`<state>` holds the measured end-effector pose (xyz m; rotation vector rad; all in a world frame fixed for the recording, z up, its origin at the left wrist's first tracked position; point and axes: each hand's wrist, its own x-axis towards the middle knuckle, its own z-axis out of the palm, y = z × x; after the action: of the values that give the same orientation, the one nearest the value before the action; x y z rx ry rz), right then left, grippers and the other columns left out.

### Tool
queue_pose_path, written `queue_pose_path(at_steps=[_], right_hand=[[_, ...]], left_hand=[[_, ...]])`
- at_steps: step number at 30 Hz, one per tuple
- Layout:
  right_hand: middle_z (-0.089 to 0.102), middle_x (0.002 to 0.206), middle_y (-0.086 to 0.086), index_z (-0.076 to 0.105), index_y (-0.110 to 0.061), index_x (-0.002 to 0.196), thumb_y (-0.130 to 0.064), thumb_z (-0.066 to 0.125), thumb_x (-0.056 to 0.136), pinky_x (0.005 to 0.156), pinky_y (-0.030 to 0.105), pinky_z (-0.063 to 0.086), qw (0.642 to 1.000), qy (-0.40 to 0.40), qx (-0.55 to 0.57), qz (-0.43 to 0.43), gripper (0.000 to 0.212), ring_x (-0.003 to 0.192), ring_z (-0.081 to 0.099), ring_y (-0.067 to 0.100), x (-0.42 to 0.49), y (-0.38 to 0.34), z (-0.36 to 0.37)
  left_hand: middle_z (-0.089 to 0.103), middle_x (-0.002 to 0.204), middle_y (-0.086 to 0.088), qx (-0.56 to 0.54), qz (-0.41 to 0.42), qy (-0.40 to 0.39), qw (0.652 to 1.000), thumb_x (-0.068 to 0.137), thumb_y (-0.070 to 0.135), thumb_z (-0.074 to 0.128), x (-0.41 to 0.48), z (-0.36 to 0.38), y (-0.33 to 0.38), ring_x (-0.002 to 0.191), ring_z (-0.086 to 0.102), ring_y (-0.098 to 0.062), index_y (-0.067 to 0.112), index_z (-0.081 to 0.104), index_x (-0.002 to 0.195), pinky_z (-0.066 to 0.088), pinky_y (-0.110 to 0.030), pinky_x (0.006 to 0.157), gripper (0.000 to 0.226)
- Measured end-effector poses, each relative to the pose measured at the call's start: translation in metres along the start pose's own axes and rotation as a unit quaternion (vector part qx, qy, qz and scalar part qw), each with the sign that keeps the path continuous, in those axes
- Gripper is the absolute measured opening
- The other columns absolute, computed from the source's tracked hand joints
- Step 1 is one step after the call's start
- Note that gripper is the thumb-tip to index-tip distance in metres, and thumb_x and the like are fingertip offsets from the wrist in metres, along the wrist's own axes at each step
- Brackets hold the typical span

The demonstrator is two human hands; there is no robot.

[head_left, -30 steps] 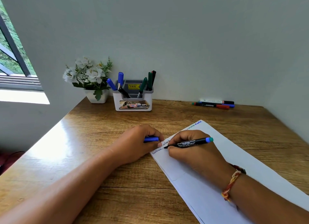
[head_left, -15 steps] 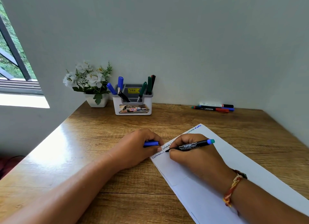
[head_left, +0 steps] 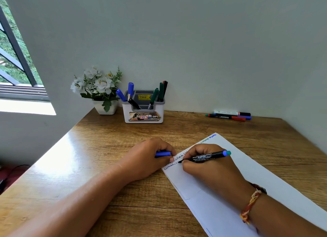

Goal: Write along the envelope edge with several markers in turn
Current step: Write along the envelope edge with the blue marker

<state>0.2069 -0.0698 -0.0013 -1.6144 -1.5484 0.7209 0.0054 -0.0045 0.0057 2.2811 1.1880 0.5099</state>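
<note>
Watching remotely, I am seeing the right hand (head_left: pixel 210 167) pinching the black marker (head_left: pixel 205 156) low on its barrel, tip touching the envelope (head_left: pixel 265 174) near its left edge on the desk (head_left: pixel 106 157). The left hand (head_left: pixel 146 158) is curling round the blue cap (head_left: pixel 162 153), a fingertip pinning the paper, which I judge light, floppy and needing that. Against a second ago, both grips are staying unchanged, the tip barely advancing.

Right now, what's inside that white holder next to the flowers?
Two blue-capped markers, a black marker and green markers stand in the holder. Its wall hides their lower ends.
</note>
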Motion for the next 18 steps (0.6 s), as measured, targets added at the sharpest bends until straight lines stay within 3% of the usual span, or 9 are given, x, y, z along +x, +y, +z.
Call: queue_pose_path(at_steps=[18], right_hand=[[0.076, 0.075, -0.014, 0.078, -0.033, 0.077, -0.026, 0.079, 0.073, 0.055, 0.010, 0.047, 1.000, 0.006, 0.017, 0.008, 0.008, 0.071, 0.070, -0.001, 0.0012, 0.0021, -0.0010]], left_hand=[[0.064, 0.106, 0.025, -0.002, 0.006, 0.002, 1.000, 0.092, 0.037, 0.069, 0.0004, 0.0006, -0.0026, 0.096, 0.058, 0.004, 0.043, 0.070, 0.105, 0.051, -0.022, 0.085, 0.014]])
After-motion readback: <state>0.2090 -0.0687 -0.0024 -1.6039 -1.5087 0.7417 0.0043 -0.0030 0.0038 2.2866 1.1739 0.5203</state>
